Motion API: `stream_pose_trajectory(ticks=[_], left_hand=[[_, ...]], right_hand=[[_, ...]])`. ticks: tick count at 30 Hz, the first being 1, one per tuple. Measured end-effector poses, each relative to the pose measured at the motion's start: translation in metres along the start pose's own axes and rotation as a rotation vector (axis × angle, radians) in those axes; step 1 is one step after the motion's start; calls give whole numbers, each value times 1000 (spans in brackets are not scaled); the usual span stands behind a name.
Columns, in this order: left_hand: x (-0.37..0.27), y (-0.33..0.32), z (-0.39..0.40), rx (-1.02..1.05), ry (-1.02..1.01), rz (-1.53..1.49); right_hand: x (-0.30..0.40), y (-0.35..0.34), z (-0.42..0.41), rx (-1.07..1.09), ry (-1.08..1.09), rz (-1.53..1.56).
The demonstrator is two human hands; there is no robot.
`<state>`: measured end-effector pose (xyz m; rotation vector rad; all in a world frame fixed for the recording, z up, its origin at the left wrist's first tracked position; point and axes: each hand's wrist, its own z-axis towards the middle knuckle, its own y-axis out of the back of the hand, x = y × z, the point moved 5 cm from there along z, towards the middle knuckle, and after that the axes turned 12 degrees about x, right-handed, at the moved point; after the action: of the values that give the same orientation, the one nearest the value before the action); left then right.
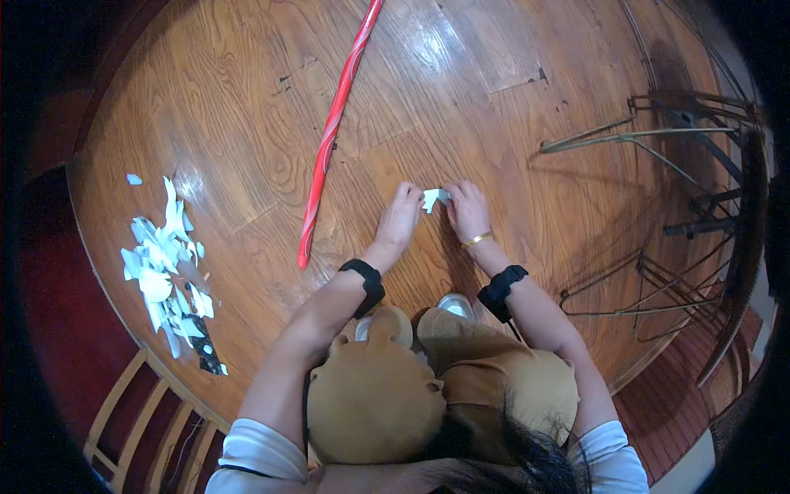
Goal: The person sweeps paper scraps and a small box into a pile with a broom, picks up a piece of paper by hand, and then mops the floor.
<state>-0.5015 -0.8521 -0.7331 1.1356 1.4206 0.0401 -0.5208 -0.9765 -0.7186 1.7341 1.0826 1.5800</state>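
Note:
A small torn piece of white paper (pixel 434 197) is stretched between my two hands, above the wooden floor in front of my knees. My left hand (pixel 401 210) pinches its left end with the fingertips. The right end is pinched by my right hand (pixel 467 209), which has a gold bracelet at the wrist. Left of my hands, a long red roll with white swirls (pixel 330 136) lies slantwise on the floor. Farther left is a loose heap of white scraps (pixel 162 265), with one scrap (pixel 134 179) apart from it.
On the right stands a metal-framed folding piece of furniture (pixel 685 230) with thin rods reaching over the floor (pixel 382 148). A slatted wooden frame (pixel 126 420) is at the lower left. A dark patterned strip (pixel 207 349) lies by the scraps.

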Motion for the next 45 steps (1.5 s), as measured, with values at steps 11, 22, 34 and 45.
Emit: stream_pose_trajectory(ticks=[11, 22, 34, 45], left_hand=[[-4, 2, -1, -14, 4, -62], [-4, 2, 7, -28, 78, -25], [-3, 3, 4, -47, 70, -40], [-10, 2, 8, 30, 69, 16]], right_hand=[[6, -6, 2, 16, 12, -53], [5, -6, 5, -35, 27, -16], [5, -15, 2, 75, -41, -4], [-1, -5, 1, 41, 10, 64]])
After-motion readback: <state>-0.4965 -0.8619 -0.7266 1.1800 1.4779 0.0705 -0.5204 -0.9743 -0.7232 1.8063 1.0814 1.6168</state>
